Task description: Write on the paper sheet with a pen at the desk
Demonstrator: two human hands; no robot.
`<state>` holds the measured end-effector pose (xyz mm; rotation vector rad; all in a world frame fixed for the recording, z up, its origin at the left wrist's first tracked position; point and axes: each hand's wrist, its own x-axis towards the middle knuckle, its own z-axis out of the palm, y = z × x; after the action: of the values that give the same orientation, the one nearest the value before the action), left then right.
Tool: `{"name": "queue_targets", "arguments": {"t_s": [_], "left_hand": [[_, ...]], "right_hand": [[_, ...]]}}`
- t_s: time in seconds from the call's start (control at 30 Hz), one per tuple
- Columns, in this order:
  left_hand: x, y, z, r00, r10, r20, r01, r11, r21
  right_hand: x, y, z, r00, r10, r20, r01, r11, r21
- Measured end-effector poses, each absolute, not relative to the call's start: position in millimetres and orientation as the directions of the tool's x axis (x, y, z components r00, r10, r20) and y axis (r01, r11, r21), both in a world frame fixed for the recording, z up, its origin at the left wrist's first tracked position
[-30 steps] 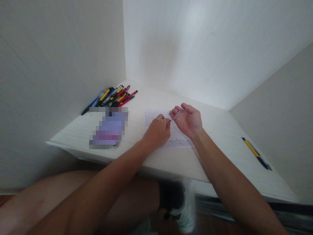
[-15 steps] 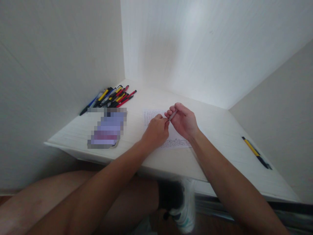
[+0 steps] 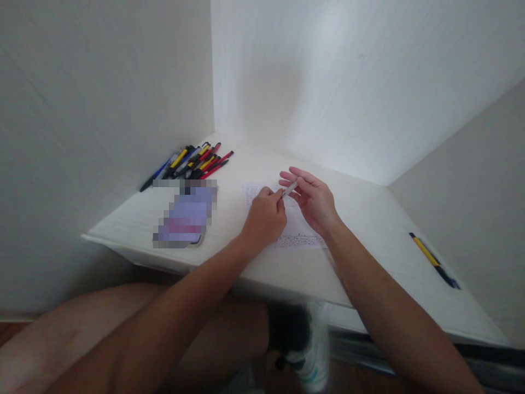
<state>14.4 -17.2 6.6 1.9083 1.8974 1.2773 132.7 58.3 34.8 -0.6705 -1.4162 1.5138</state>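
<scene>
Between my two hands, above the paper, is a thin pale tube that looks like a pen barrel (image 3: 291, 189). My left hand (image 3: 267, 216) pinches its lower end with thumb and fingers. The thumb of my right hand (image 3: 318, 201) presses on the upper end, while several of that hand's other fingers stretch out to the left. Below both hands lies a sheet of paper (image 3: 298, 221) with dense handwriting at its top and bottom, partly covered by the hands.
A heap of pens (image 3: 192, 160) in black, yellow, red and blue lies at the back left. In front of it is a pixelated phone (image 3: 186, 216). One yellow and black pen (image 3: 430, 257) rests near the right wall. White walls enclose the desk (image 3: 229, 262).
The fingers of my right hand have spread and uncurled, and its thumb has come onto the tube. My left hand keeps its pinch. The whole view has shifted slightly.
</scene>
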Motion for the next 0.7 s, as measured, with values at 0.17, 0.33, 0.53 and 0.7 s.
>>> {"name": "queue_targets", "arguments": {"t_s": [0.17,0.33,0.53,0.7], "left_hand": [[14.2,-16.9,6.8,-0.219,0.849,0.482,0.666,-0.231,0.709],[6.2,-14.6,12.1,-0.433,0.808,0.399,0.295,-0.291,0.91],[5.6,-13.5,11.9,-0.494,0.77,0.404,0.215,-0.342,0.915],[5.6,-14.5,9.7,-0.392,0.816,0.425,0.303,-0.322,0.897]], "right_hand": [[132.8,59.8,32.5,-0.421,0.888,0.183,-0.238,0.086,-0.967],[137.7,63.2,36.1,-0.409,0.895,0.175,-0.252,0.074,-0.965],[136.9,57.7,34.3,-0.532,0.833,0.153,-0.174,0.069,-0.982],[137.2,60.1,31.4,-0.557,0.809,0.188,-0.12,0.146,-0.982]]}}
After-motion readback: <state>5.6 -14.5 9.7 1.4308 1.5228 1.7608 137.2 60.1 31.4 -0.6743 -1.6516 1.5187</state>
